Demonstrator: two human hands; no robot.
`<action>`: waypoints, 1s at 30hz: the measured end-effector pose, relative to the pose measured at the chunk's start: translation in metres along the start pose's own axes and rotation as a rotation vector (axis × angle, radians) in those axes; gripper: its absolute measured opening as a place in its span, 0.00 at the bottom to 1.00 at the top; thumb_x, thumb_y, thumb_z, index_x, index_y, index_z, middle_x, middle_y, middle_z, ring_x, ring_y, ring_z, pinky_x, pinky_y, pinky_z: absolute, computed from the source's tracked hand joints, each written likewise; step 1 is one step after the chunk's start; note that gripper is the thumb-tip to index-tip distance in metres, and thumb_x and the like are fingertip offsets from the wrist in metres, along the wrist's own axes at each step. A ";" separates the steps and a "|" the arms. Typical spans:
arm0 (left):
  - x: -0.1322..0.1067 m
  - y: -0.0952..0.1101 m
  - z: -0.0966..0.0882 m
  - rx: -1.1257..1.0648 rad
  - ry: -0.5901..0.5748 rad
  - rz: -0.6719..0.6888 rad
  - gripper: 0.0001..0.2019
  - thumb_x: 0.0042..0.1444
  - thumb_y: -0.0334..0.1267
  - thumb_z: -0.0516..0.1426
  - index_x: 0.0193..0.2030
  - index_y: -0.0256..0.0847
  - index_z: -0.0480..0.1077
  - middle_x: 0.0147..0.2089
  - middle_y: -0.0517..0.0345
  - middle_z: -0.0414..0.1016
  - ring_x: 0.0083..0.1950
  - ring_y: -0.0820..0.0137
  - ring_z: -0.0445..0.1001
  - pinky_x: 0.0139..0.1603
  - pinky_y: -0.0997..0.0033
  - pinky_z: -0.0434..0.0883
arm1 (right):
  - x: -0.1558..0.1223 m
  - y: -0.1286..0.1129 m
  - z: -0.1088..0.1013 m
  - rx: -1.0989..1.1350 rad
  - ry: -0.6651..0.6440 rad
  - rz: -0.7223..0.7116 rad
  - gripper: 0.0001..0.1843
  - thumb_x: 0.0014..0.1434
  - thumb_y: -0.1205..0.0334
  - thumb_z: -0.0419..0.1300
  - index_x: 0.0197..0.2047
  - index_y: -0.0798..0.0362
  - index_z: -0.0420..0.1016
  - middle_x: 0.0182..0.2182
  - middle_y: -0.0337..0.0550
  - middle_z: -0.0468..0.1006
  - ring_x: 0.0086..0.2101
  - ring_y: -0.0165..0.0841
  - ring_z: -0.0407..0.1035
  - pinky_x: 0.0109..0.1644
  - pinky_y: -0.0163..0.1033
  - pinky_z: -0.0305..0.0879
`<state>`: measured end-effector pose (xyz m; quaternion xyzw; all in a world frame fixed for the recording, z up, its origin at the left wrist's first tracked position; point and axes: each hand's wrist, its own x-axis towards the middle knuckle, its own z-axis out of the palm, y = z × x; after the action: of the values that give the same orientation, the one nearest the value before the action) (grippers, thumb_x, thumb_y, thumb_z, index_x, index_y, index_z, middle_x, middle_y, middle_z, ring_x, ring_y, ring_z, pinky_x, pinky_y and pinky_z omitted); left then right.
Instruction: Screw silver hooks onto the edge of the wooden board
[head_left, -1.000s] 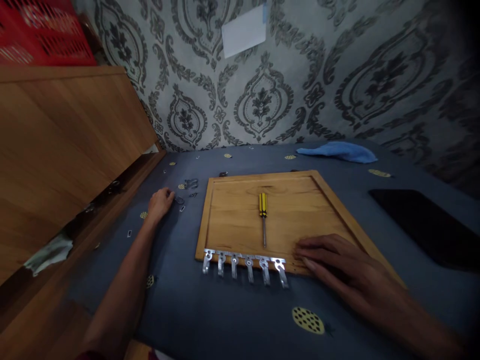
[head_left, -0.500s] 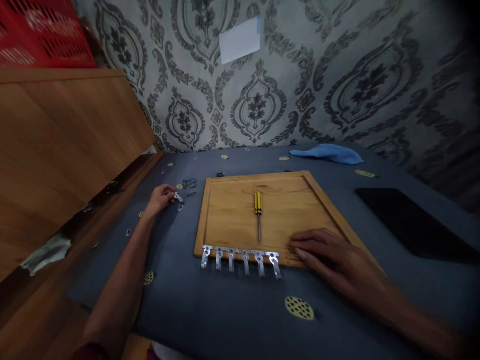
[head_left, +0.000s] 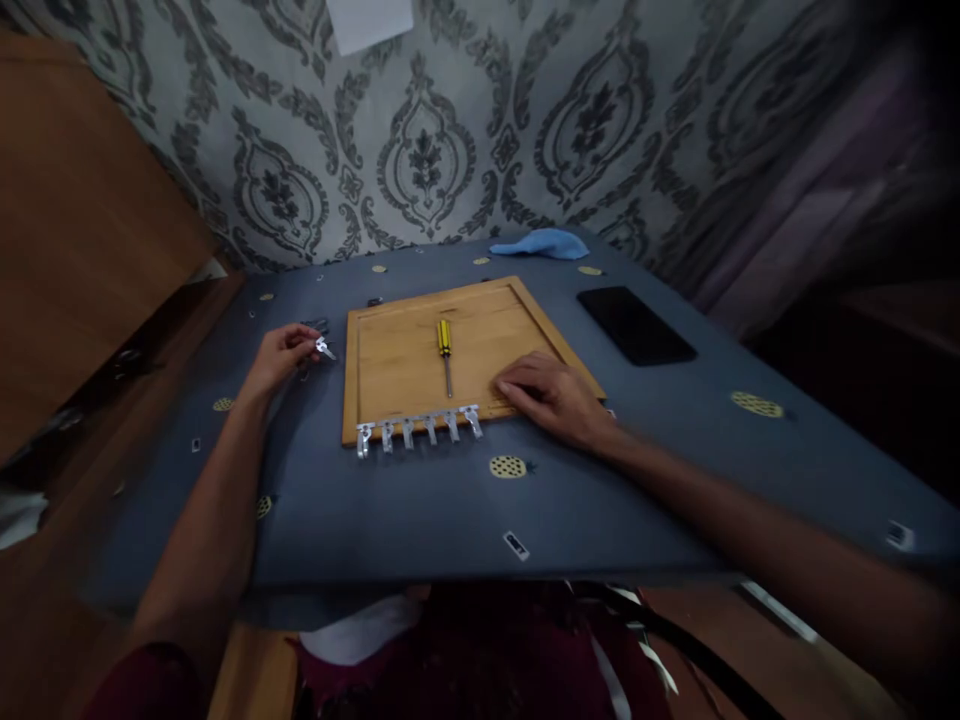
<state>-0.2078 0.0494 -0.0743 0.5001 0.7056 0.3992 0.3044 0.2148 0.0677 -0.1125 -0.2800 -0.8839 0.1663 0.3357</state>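
My left hand [head_left: 283, 358] is closed, pinching a small silver metal hook [head_left: 324, 348] left of the wooden board, raised a little over the table. My right hand [head_left: 551, 395] lies with its fingers stretched out on the near right part of the wooden board [head_left: 397, 340]. A screwdriver [head_left: 445, 350] with a yellow and black handle lies across the board's middle. Several matching metal hooks [head_left: 409, 430] stand in a row along the board's near edge, jutting over it. More metal pieces [head_left: 316, 326] lie behind my left hand, partly hidden by it.
A grey patterned cloth [head_left: 420, 530] covers the table. On the right lies a black flat object [head_left: 636, 325], and a blue cloth [head_left: 544, 243] is near the wall. A wooden cabinet [head_left: 90, 190] stands at the left.
My view has swung right and down, showing more of the table's front edge. My left hand has lifted the hook from near the cloth. My right hand stays on the board.
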 end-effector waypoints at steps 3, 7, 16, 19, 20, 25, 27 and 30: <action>-0.003 0.006 0.006 -0.021 -0.008 0.040 0.16 0.65 0.44 0.59 0.53 0.37 0.70 0.51 0.51 0.75 0.46 0.66 0.76 0.46 0.60 0.78 | 0.000 0.001 0.001 -0.018 0.007 -0.003 0.16 0.69 0.56 0.53 0.36 0.52 0.78 0.35 0.49 0.81 0.38 0.40 0.73 0.45 0.48 0.69; -0.006 0.010 0.014 -0.027 -0.015 0.074 0.16 0.65 0.44 0.59 0.54 0.37 0.70 0.51 0.51 0.75 0.47 0.66 0.76 0.47 0.59 0.78 | 0.001 0.000 0.001 -0.024 0.014 -0.015 0.16 0.69 0.56 0.52 0.35 0.52 0.77 0.34 0.49 0.80 0.37 0.39 0.73 0.45 0.48 0.69; -0.007 0.009 0.019 -0.056 -0.031 0.104 0.15 0.65 0.44 0.59 0.51 0.36 0.71 0.48 0.52 0.75 0.44 0.68 0.76 0.44 0.62 0.78 | 0.000 0.001 0.002 -0.014 0.006 -0.002 0.17 0.69 0.53 0.52 0.37 0.51 0.78 0.35 0.48 0.80 0.38 0.40 0.73 0.44 0.48 0.70; -0.007 0.007 0.019 -0.074 -0.009 0.104 0.14 0.65 0.43 0.59 0.50 0.36 0.71 0.46 0.54 0.75 0.42 0.69 0.76 0.42 0.64 0.78 | -0.001 0.000 0.001 -0.008 -0.002 0.004 0.16 0.69 0.53 0.53 0.37 0.50 0.78 0.36 0.49 0.81 0.39 0.41 0.73 0.45 0.49 0.69; -0.007 0.008 0.019 -0.080 -0.002 0.105 0.13 0.65 0.43 0.59 0.50 0.36 0.71 0.45 0.54 0.75 0.41 0.70 0.76 0.41 0.65 0.78 | -0.001 0.000 0.001 -0.005 -0.003 0.002 0.16 0.69 0.53 0.53 0.37 0.50 0.78 0.35 0.49 0.80 0.39 0.41 0.73 0.45 0.49 0.69; -0.010 0.012 0.022 -0.099 0.002 0.109 0.12 0.65 0.43 0.59 0.47 0.35 0.71 0.42 0.56 0.75 0.37 0.72 0.75 0.37 0.69 0.77 | 0.000 -0.001 0.002 -0.008 0.009 -0.026 0.16 0.70 0.54 0.53 0.37 0.51 0.77 0.35 0.49 0.80 0.38 0.41 0.73 0.44 0.49 0.69; -0.011 0.013 0.025 -0.108 -0.008 0.117 0.12 0.65 0.43 0.59 0.47 0.35 0.71 0.41 0.57 0.75 0.36 0.73 0.75 0.37 0.69 0.77 | -0.001 -0.001 0.002 -0.031 0.019 -0.037 0.16 0.70 0.55 0.52 0.38 0.51 0.77 0.35 0.49 0.80 0.38 0.40 0.72 0.45 0.48 0.69; -0.013 0.014 0.029 -0.138 -0.016 0.138 0.12 0.65 0.44 0.59 0.45 0.35 0.72 0.39 0.58 0.75 0.34 0.74 0.74 0.35 0.71 0.76 | -0.003 -0.003 0.003 -0.084 0.007 -0.071 0.16 0.71 0.57 0.51 0.38 0.52 0.77 0.35 0.49 0.80 0.38 0.39 0.72 0.45 0.47 0.69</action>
<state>-0.1736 0.0474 -0.0759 0.5287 0.6376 0.4629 0.3156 0.2132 0.0638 -0.1148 -0.2628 -0.8983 0.1163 0.3322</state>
